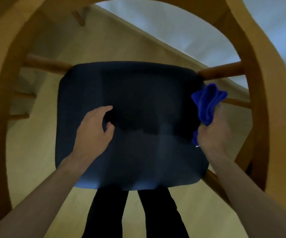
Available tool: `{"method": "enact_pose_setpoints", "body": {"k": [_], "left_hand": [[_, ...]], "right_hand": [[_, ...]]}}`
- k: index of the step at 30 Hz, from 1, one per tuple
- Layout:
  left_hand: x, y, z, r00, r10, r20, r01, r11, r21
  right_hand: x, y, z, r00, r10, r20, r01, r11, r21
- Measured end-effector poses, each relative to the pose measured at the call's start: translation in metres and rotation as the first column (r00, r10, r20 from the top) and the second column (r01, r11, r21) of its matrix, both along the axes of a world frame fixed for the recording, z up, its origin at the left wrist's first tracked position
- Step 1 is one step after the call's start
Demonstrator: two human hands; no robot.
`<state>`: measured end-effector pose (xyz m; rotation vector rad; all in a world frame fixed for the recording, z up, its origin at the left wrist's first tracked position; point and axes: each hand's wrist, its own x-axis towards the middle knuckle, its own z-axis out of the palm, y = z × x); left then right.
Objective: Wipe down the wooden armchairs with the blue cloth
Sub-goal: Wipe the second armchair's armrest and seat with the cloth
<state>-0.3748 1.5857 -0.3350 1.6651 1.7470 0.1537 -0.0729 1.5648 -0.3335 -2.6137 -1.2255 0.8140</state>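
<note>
Forearms, two: left hand loosely curled, holding nothing, over dark seat cushion; right hand clutching bunched blue cloth at cushion's right edge beside wooden armchair frame; risk: wadded cloth skipping rungs and arm undersides.

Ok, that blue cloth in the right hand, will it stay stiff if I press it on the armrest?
Probably not. The blue cloth bunches in soft folds above the right hand, so it looks floppy and should mould to the curved wooden armrest. It seems light, since a loose end hangs below the fist. Its plush look suggests it grips rather than slips.
</note>
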Motion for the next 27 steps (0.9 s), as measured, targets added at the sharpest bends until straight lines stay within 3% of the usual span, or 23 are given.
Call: {"method": "enact_pose_setpoints", "body": {"k": [5,8,12,16,19,23,25,27], "left_hand": [[-0.031,-0.017,0.002,0.999,0.047,-0.025,-0.048,0.998,-0.032],[-0.057,-0.031,0.005,0.992,0.109,-0.061,-0.112,0.993,-0.045],[-0.091,-0.049,0.012,0.956,0.240,-0.170,-0.252,0.966,-0.052],[-0.102,-0.060,0.015,0.927,0.324,-0.189,-0.346,0.933,-0.100],[-0.099,-0.063,0.014,0.916,0.379,-0.133,-0.391,0.917,-0.080],[-0.095,-0.061,0.006,0.893,0.439,-0.096,-0.445,0.895,-0.046],[-0.097,-0.061,0.002,0.880,0.468,-0.084,-0.472,0.881,-0.040],[-0.101,-0.061,0.000,0.867,0.492,-0.080,-0.496,0.868,-0.037]], "right_hand": [[-0.080,-0.013,-0.008,0.996,0.070,0.063,-0.062,0.990,-0.127],[-0.156,-0.028,-0.011,0.977,0.213,0.021,-0.206,0.963,-0.171],[-0.226,-0.045,-0.011,0.918,0.366,-0.154,-0.382,0.920,-0.090],[-0.238,-0.040,-0.004,0.762,0.543,-0.354,-0.582,0.813,-0.005],[-0.216,-0.012,0.008,0.795,0.449,-0.409,-0.458,0.885,0.081],[-0.171,0.067,0.015,0.898,0.380,-0.220,-0.333,0.916,0.223],[-0.158,0.119,0.010,0.897,0.435,-0.074,-0.409,0.883,0.229],[-0.165,0.161,0.000,0.838,0.545,0.020,-0.536,0.816,0.216]]}}
